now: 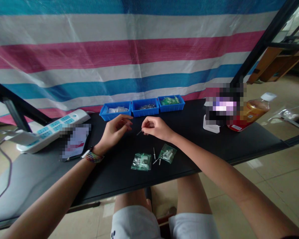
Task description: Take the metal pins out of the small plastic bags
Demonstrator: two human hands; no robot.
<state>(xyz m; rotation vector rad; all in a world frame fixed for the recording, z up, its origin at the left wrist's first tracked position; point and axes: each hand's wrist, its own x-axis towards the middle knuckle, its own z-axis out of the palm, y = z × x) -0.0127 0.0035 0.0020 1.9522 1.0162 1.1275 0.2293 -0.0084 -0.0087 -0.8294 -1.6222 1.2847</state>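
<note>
Left of the left hand lie a power strip and a smartphone; well right of the right hand, a bottle. Beyond the hands, three blue bins contain clear bags, metal pins and green bags. The right hand pinches one thin pin; the left is loosely half-open.

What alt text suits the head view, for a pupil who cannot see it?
A right hand pinches a thin pin above a black table, the left hand loosely curled beside it. Beyond stand three blue bins; nearer lie two green packets and loose rivets.
</note>
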